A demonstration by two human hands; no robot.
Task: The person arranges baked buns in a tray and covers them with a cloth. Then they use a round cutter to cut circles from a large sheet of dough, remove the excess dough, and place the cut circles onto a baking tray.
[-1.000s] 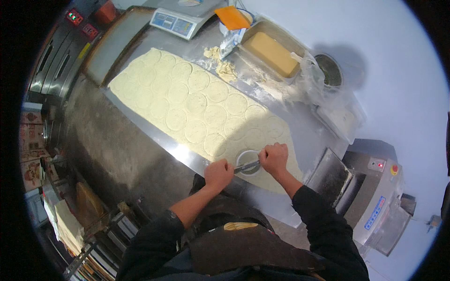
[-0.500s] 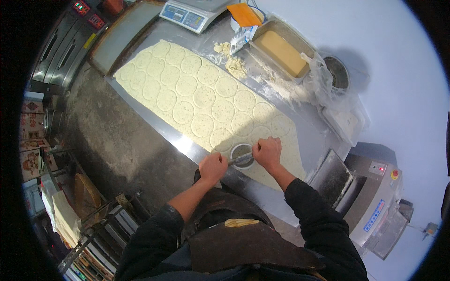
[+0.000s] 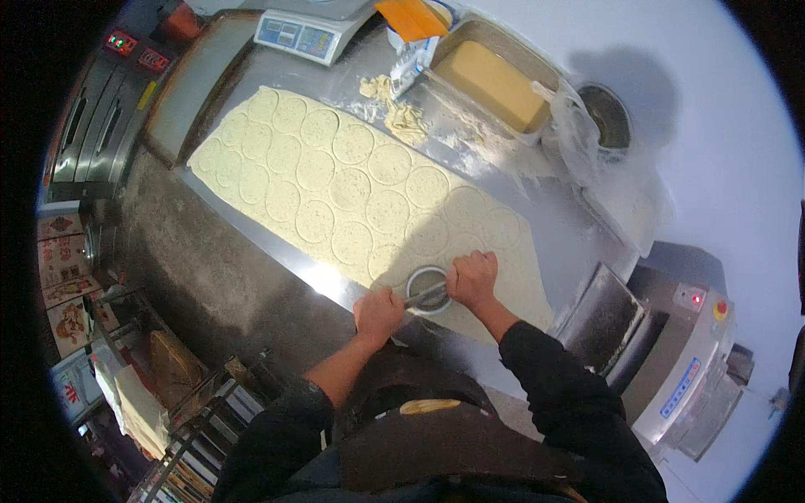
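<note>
A broad flat sheet of pale dough [image 3: 352, 186] covers much of the metal table, marked with rows of pressed circles. Near its front edge sits a round ring cutter [image 3: 426, 294] with a bar handle across it. My left hand [image 3: 379, 317] is closed round the left end of that handle. The other end is in the closed grip of my right hand [image 3: 472, 279]. The ring looks to rest on the dough, beside the marked circles; how deep it presses cannot be seen. Dough to the right of it bears no circles.
Dough scraps [image 3: 406, 120] and flour lie behind the sheet. A scale [image 3: 306, 35], a rectangular pan of tan contents [image 3: 490, 84], a plastic bag [image 3: 570, 138] and a metal pot [image 3: 608, 117] stand along the back. A machine [image 3: 683, 360] adjoins the table's right end.
The whole view has shifted slightly. Both hands keep hold of the cutter, which stays near the sheet's front edge; any movement of it over the dough is too small to tell.
</note>
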